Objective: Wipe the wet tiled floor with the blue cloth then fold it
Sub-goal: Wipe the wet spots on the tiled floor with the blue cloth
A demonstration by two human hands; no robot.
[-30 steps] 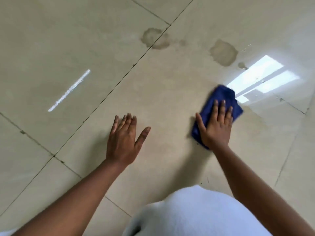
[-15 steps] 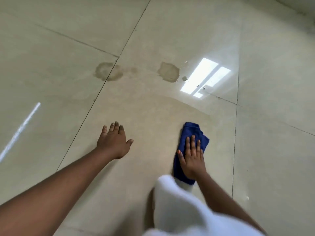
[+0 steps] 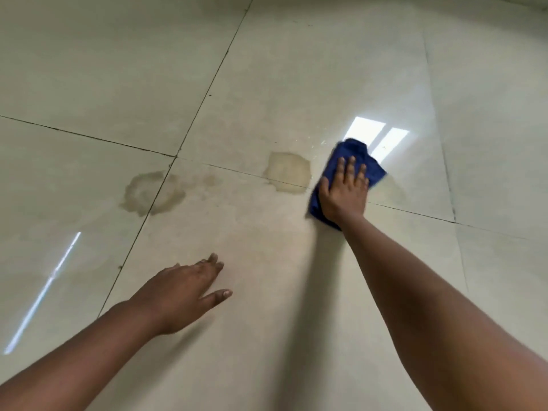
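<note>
Pressing flat on the bunched blue cloth (image 3: 354, 169), the right hand (image 3: 344, 191) has its fingers (image 3: 350, 170) straight and spread, pushing the cloth against the tiled floor (image 3: 296, 69) rather than curling round it. Half a second ago the cloth lay close in front of the person; now the arm is stretched well forward and the cloth sits just right of a tan wet patch (image 3: 287, 172), nearly touching its edge, below the bright window reflection (image 3: 376, 137). That reach suggests the wiping stroke is heading for the remaining wet marks. A second, fainter stain (image 3: 151, 192) straddling a grout line farther left looks untouched. The left hand (image 3: 184, 292) rests open on the floor, fingers straight, thumb apart, holding nothing; it has stayed as a brace. Wiping appears partway done, and folding has not begun.
</note>
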